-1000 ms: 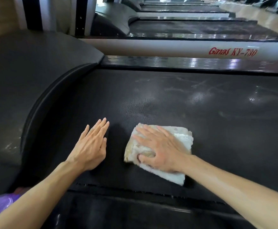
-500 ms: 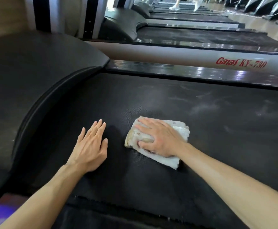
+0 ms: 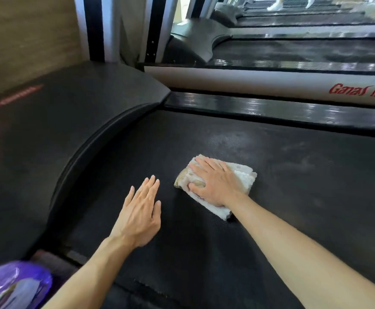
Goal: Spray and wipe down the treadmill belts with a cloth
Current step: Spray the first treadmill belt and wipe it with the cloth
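The cloth (image 3: 217, 186) is a folded white towel, thick and nubby, soiled tan-brown along the edge under the fingertips and cleaner white at the wrist end. It lies flat on the treadmill belt (image 3: 293, 186), a black, finely textured surface with faint pale smears beyond the fingers. The right hand (image 3: 215, 186) lies palm-down on top of the cloth, fingers spread and nearly straight, thumb pressed against the stained near edge; the cloth shows on both sides of the hand and past the heel of the palm. The left hand (image 3: 141, 212) rests flat on the belt just beside the cloth, not touching it, fingers straight and together, holding nothing. Left of that hand curves the black motor cover (image 3: 59, 130). Beside the left forearm sits a blurred purple object (image 3: 15, 286), too indistinct to identify.
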{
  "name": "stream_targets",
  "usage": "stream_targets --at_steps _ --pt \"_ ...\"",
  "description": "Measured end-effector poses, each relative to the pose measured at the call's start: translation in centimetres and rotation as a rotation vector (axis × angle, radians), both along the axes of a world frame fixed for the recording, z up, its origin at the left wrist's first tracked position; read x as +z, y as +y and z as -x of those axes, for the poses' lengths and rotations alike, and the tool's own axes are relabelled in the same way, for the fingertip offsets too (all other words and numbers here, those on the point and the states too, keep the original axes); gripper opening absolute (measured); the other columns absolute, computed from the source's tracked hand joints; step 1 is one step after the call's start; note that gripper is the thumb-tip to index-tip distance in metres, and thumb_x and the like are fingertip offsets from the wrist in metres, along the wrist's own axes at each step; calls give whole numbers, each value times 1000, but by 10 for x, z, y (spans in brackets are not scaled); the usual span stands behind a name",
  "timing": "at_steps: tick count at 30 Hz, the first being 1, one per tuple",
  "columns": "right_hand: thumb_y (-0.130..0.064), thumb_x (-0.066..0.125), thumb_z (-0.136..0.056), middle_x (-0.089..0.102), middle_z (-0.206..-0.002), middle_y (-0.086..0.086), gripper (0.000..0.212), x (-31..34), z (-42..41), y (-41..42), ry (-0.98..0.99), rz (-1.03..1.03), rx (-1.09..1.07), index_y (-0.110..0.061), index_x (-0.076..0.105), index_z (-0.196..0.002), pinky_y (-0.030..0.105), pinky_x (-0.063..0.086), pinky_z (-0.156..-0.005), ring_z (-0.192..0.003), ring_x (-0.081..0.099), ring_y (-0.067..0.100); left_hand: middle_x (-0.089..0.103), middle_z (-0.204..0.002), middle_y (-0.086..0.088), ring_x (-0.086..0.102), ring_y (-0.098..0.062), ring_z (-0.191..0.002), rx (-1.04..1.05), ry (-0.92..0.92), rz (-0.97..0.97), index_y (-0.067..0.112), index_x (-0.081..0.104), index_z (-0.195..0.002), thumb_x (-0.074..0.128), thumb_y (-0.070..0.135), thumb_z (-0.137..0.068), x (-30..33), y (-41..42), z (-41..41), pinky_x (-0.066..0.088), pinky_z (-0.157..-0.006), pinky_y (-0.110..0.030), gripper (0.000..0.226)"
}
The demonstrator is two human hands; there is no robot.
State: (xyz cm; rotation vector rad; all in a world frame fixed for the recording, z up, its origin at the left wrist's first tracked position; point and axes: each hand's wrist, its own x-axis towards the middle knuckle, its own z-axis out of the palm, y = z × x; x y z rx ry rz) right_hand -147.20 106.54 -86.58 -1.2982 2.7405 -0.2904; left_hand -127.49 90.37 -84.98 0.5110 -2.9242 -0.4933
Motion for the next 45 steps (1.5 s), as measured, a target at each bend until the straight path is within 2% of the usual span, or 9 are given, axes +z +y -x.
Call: stream_targets --at_steps 7,11,13,21,29,34,39,42,45 --pt "-64 36 -98 15 -171 -13 64 -6 0 -5 16 100 -23 -39 34 -157 38 3 -127 -158 6 9 1 -170 9 -9 0 -153 55 -2 -10 18 8 -163 32 28 -108 -7 -18 -1 -13 -120 -23 61" --pt "-79 12 -87 10 -172 -13 82 -9 -3 -2 33 86 -72 -43 26 -160 43 1 -128 -159 2 17 5 -170 7 -6 -2 -154 25 -6 -6 18 12 -163 34 26 -108 -11 -26 17 -12 -121 -23 60" --pt "-80 7 -84 5 -172 -13 85 -11 -3 -4 21 70 -101 -44 22 -160 46 0 -129 -160 -2 24 7 -170 5 -4 -3 -155 10 -18 -16 17 14 -163 34 25 -107 -11 -34 30 -10 -122 -25 60" --pt "-82 22 -91 1 -173 -10 77 -14 -1 -11 18 33 -189 -48 20 -160 48 -1 -129 -160 -3 25 11 -170 3 -1 -6 -156 -8 35 -37 13 19 -162 38 23 -106 -18 -60 77 -5 -126 -32 60" --pt "-84 25 -90 6 -173 -10 77 -14 0 -18 19 75 -286 -48 27 -158 46 4 -129 -159 5 23 19 -169 0 3 -8 -156 74 75 -82 12 26 -160 44 25 -103 -28 -80 88 1 -128 -41 60" --pt "-80 30 -91 5 -173 -9 75 -17 0 -18 23 92 -287 -46 28 -159 49 6 -129 -160 4 23 18 -168 1 1 -4 -156 70 49 -52 12 27 -159 36 37 -99 -40 -79 76 -1 -128 -37 66" --pt "-71 39 -94 10 -173 -7 72 -18 0 -20 58 108 -228 -39 33 -158 53 5 -128 -160 2 18 20 -167 6 7 -5 -155 85 34 -67 15 33 -157 58 15 -97 -40 -76 79 5 -128 -39 66" --pt "-71 40 -93 10 -173 -12 71 -17 2 -18 31 113 -199 -41 33 -158 47 5 -129 -159 2 14 22 -167 6 10 -5 -155 79 39 -49 17 35 -156 50 20 -99 -43 -78 78 2 -128 -34 60" --pt "-71 41 -92 12 -172 -14 69 -18 18 -23 32 129 -250 -43 37 -156 43 8 -129 -159 4 10 25 -166 6 12 -6 -155 79 32 -52 19 36 -156 40 31 -93 -44 -79 80 -1 -126 -28 64"
